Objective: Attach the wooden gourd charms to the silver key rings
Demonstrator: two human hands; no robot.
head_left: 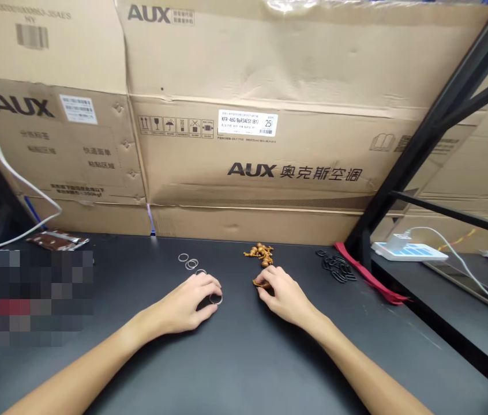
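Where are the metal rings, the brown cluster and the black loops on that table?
Metal rings (191,264): head view, on the rim of one ring.
Brown cluster (261,252): head view, on its middle.
Black loops (337,268): head view, on the middle of the pile.

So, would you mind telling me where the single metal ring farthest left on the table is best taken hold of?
Probably by its rim: the metal ring lies flat on the black table, so bring the left hand down from above, on the side away from the neighbouring rings, and pinch the thin edge there.
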